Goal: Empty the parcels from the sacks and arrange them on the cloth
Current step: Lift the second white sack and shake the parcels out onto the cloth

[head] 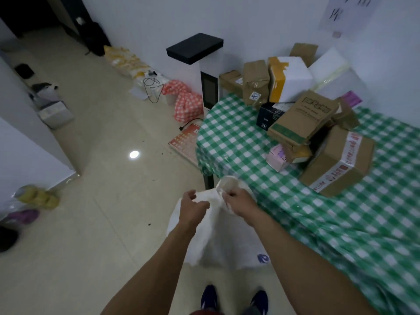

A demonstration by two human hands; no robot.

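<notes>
Hanging just beside the desk (pixel 209 181), the white sack (pixel 218 242) is thin, crumpled and limp, with a blue mark (pixel 263 258) low on one side. Left hand (pixel 193 208) and right hand (pixel 241 203) both pinch its gathered mouth. Cardboard and white parcels (pixel 302 117) lie heaped on the green-checked cloth (pixel 238 137).

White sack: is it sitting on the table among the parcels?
No, the left hand and right hand grip the white sack by its top beside the table, away from the parcels.
</notes>
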